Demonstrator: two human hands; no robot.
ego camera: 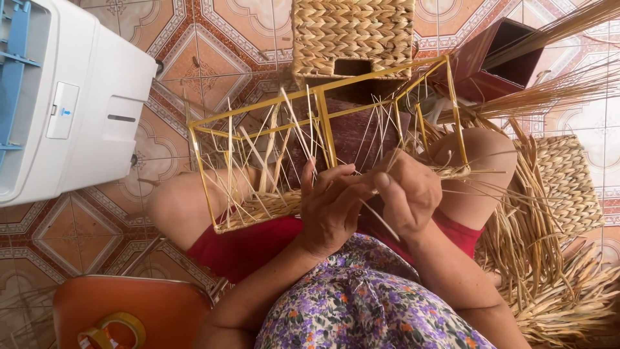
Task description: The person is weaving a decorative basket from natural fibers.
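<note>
Together, both hands (pixel 368 203) pinch straw strands (pixel 381 223) against the wire frame (pixel 326 126).

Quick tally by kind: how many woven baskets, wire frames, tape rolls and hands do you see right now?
Finished woven baskets: 2, one above the frame, one at right
Yellow wire frame: 1
Tape rolls: 2
Hands: 2, left hand, right hand
Total: 7

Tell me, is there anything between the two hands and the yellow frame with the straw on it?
Nothing visible does. The left hand and the right hand already rest on the straw strands at the near edge of the yellow frame, which lies across the person's knees.
</note>
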